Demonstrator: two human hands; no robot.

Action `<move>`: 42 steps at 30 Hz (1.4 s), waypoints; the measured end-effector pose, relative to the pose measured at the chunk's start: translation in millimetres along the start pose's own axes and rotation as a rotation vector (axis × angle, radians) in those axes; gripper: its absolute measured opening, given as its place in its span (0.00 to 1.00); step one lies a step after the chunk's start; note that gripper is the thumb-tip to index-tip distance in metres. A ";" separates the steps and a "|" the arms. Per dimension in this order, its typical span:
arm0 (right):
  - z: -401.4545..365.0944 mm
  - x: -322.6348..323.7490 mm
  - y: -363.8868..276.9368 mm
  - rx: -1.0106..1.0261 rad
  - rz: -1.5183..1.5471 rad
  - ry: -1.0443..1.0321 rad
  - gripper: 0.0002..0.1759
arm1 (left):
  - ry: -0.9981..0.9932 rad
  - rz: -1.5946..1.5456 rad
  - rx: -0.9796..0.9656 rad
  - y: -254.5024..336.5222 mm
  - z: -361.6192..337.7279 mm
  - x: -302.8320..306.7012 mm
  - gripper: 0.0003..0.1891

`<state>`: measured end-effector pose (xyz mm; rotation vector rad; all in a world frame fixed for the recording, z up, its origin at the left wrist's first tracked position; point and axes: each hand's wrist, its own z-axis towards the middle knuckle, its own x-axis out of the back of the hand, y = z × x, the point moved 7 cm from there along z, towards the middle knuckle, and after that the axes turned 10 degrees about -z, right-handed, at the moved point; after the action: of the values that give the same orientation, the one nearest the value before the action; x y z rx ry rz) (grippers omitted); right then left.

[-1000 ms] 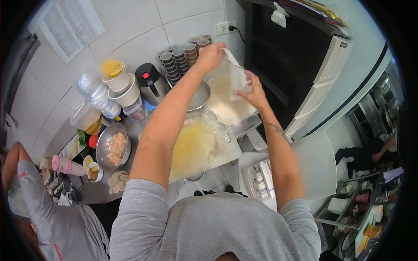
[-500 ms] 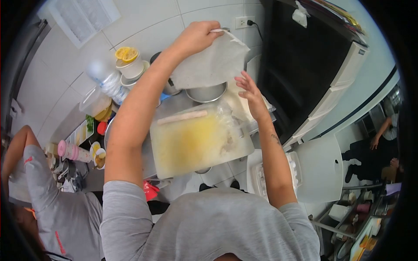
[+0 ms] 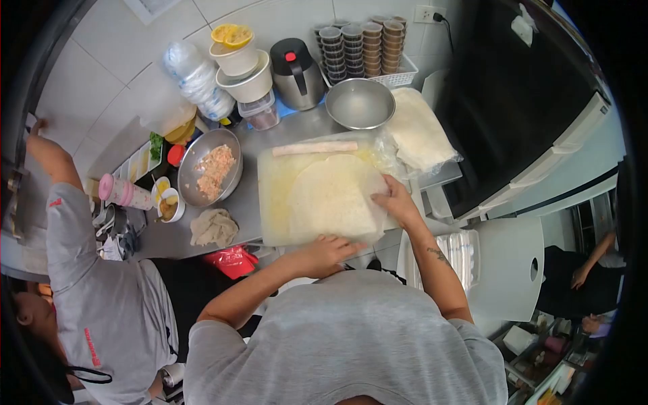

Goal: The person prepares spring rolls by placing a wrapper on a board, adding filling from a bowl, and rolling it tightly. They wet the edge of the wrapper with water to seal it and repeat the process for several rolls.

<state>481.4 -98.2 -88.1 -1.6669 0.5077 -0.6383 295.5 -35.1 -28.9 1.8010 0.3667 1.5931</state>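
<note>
A thin, pale, round wrapper sheet (image 3: pixel 331 196) lies spread over the oil-yellowed cutting board (image 3: pixel 273 202). My left hand (image 3: pixel 324 256) rests at the sheet's front edge, fingers stretched out and touching it. At the right edge is my right hand (image 3: pixel 399 202), thumb and index finger apart over the sheet; its other fingers are partly hidden. Along the back of the board lies a long, thin, pale roll (image 3: pixel 314 148). A stack of more sheets (image 3: pixel 422 128), partly in clear plastic, sits right of the board.
Left of the board stand a metal bowl of orange-pink filling (image 3: pixel 214 169) and a crumpled cloth (image 3: pixel 214 227). Behind are an empty steel bowl (image 3: pixel 360 103), a steel jug (image 3: pixel 297 73) and stacked sauce cups (image 3: pixel 364 50). A co-worker (image 3: pixel 108 270) stands at the left.
The sheet my left hand held up over the back of the counter now lies on the board. Both hands have come down and nearer. The view has shifted, showing the filling bowl and sauce cups.
</note>
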 end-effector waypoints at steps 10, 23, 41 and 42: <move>36.1 13.9 0.0 0.199 -0.305 0.128 0.18 | 0.730 0.095 0.546 -156.1 -15.7 78.9 0.15; -14.0 5.1 -13.3 0.112 -0.550 0.160 0.37 | 0.738 -0.576 0.682 -180.8 -59.5 57.9 0.28; 6.7 26.3 26.5 -0.061 -0.411 0.130 0.24 | 0.786 -0.127 0.719 -156.7 -60.5 76.7 0.16; 9.3 26.1 24.5 -0.057 -0.439 0.114 0.23 | 0.812 -0.097 0.724 -157.6 -59.4 73.6 0.15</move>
<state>507.6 -112.7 -109.9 -1.8184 0.2394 -1.0514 290.4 142.4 -76.5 1.4450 1.5356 2.2437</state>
